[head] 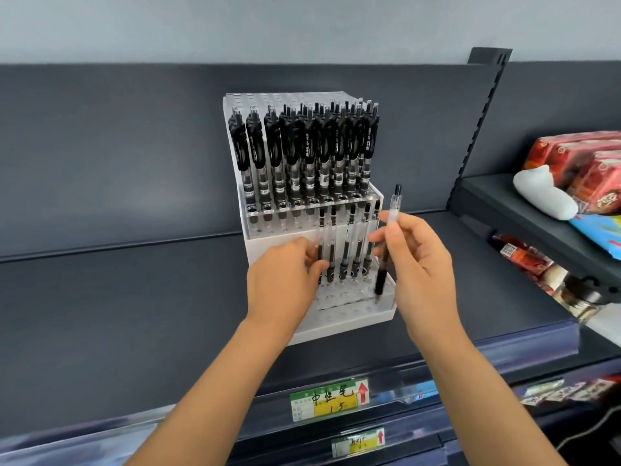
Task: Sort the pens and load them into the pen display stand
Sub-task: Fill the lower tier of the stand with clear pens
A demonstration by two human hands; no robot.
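Observation:
A clear tiered pen display stand [349, 314] sits on a dark shelf. Its upper tier is packed with several black gel pens [302, 153]. A few slimmer clear-barrelled pens [346, 243] stand in the lower tier's back row. My left hand [285, 274] is at the lower tier and pinches the leftmost of those pens between thumb and fingers. My right hand [416, 257] holds one clear pen with a black grip [386, 243] nearly upright, tip down, just above the holes at the lower tier's right end.
The dark shelf [134, 314] stretches left and in front of the stand. A neighbouring shelf at right carries red packets [584, 163] and a white object [544, 193]. Price labels [329, 398] hang on the shelf's front edge below.

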